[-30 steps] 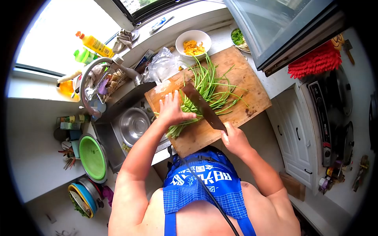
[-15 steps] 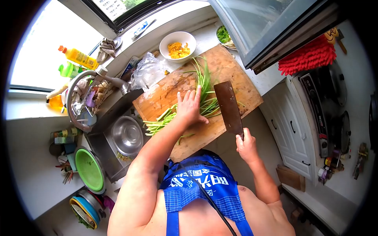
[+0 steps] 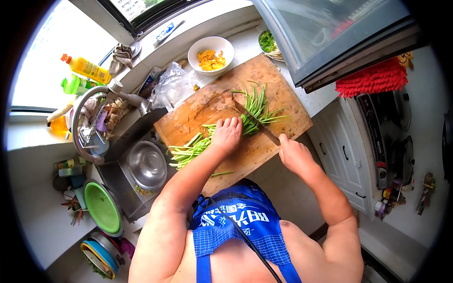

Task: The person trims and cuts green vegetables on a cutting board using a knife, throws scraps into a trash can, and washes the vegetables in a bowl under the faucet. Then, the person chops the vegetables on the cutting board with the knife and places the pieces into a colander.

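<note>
Long green stalks (image 3: pixel 191 148) lie across a wooden cutting board (image 3: pixel 288 101), with their thicker pale ends toward the sink side. My left hand (image 3: pixel 227 134) presses down on the stalks at mid-board, its fingers bent and drawn together over them. In my right hand (image 3: pixel 293 153) is the handle of a cleaver (image 3: pixel 257 122). The blade stands nearly on edge across the stalks, just right of my left fingers, and thin green tips (image 3: pixel 257 101) lie around it. One short stalk piece (image 3: pixel 222 173) lies apart near the board's front edge.
Behind the board are a white bowl of orange-yellow food (image 3: pixel 211 55), a clear plastic bag (image 3: pixel 173 85) and a dish of chopped greens (image 3: pixel 268 42). A metal basin (image 3: pixel 146 165) sits in the sink at left. The open window pane (image 3: pixel 330 37) overhangs the back right.
The cleaver has swung left from the board's right side onto the stalks. My left hand's spread fingers have bent and closed over the stalks, which are gathered more tightly.
</note>
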The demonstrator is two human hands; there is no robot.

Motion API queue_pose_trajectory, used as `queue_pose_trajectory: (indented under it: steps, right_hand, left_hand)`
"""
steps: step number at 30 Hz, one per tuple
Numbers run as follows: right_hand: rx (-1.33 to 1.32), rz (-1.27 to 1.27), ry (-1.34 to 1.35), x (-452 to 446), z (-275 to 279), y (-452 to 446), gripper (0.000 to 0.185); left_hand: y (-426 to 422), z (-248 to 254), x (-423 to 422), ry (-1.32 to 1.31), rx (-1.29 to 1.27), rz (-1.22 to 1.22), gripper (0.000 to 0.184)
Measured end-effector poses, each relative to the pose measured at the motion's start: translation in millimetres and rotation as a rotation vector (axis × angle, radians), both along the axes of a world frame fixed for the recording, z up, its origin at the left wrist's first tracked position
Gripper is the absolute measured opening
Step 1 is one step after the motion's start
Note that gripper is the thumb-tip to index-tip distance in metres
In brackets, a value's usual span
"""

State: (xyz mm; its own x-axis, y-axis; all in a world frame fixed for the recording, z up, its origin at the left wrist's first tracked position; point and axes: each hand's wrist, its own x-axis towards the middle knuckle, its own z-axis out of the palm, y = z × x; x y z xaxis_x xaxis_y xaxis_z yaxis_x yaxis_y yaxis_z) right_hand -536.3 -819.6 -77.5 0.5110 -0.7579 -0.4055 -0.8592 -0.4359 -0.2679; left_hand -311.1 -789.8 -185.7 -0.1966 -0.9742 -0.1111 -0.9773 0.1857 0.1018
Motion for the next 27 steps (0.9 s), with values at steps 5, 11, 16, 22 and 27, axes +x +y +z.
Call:
queue_pose_trajectory:
  steps: [5,11,16,22,27]
  right_hand:
    - [-0.060,0.042,-0.018,15.4,-40.1,-10.5,0.014]
    - [-0.194,0.026,-0.114,10.6,-57.9,0.2,0.012]
    - [-0.259,-0.116,-0.301,-17.3,-39.5,11.4,0.017]
    - [-0.609,-0.161,-0.187,-81.2,-34.8,10.4,0.043]
    - [-0.621,-0.284,0.064,-99.7,-71.3,-24.3,0.055]
  left_hand:
    - [1.5,-2.0,0.2,0.021,-0.032,-0.017,0.045]
    - [3.1,-4.5,0.6,-0.007,-0.038,-0.027,0.044]
    - [1.2,-6.3,2.0,0.060,-0.055,-0.001,0.049]
    - [-0.9,-5.1,1.2,0.104,-0.047,0.012,0.070]
    - [-3.0,2.2,-0.9,0.126,0.017,0.035,0.056]
